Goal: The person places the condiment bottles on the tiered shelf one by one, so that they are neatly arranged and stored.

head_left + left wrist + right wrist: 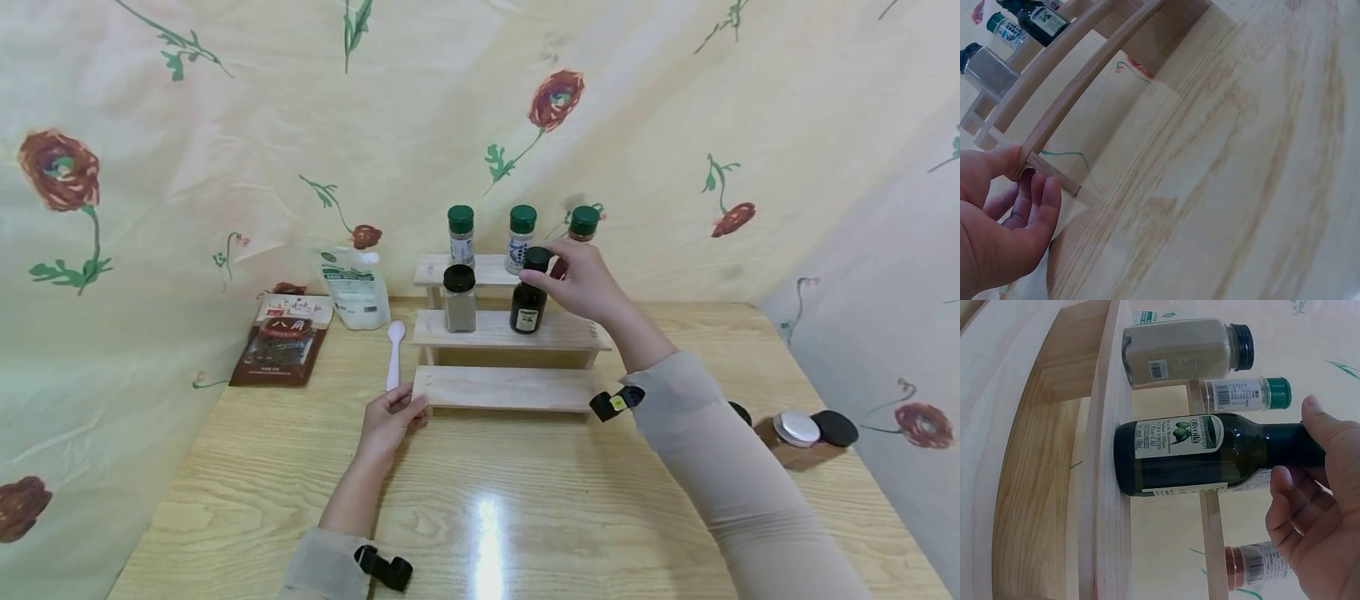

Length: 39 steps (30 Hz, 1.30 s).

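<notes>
Left hand (390, 425) pinches the rack (498, 387) at 8 o'clock, apparently for steadiness; right hand (581, 279) grips the bottle (527, 307) by its top, likely for upright control.

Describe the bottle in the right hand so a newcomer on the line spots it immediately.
Find the three-step wooden rack. Its middle step carries two containers; the right-hand one in the head view is the bottle, held at its top by the right hand. Unlike the clear jar beside it, it is dark, with an olive-printed label.
</notes>
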Tool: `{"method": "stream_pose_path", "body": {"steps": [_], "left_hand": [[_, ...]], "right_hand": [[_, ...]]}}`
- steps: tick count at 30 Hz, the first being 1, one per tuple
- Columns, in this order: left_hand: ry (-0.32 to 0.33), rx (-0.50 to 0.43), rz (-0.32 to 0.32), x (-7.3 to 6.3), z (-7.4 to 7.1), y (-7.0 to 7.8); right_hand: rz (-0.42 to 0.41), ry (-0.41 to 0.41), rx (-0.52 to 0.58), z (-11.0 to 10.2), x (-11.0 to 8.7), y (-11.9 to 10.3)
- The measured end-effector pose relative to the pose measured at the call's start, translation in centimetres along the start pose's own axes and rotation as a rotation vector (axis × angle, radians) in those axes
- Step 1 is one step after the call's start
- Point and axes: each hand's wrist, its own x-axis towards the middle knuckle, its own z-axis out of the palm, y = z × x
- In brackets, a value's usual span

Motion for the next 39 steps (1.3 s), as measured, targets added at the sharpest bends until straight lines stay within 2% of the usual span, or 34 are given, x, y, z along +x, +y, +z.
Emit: {"method": "stream_pose_path", "body": {"steps": [10,15,23,27,33,39], "left_hand": [[0.003,0.007,0.003,0.0,-0.1,-0.1],[0.010,0.005,0.001,0.2,-0.1,-0.3],[0.005,0.001,-0.003,0.2,-0.1,-0.3],[0.005,-0.002,-0.009,0.1,0.0,-0.2],[0.008,0.000,-0.012,0.0,-0.1,-0.1],[0.003,0.003,-0.010,0.0,0.0,0.0]], "right_hand": [[0.044,0.010,0.009,0.5,-0.6,0.3],[0.087,0.027,0.038,0.1,-2.1,0.7],[0.122,0.063,0.022,-1.1,-5.2,1.9],[0.095,0.060,0.001,-1.9,-6.9,2.6],[0.013,0.044,-0.072,-3.1,-9.0,4.0],[0.030,0.047,-0.119,-4.3,-11.0,5.0]]}}
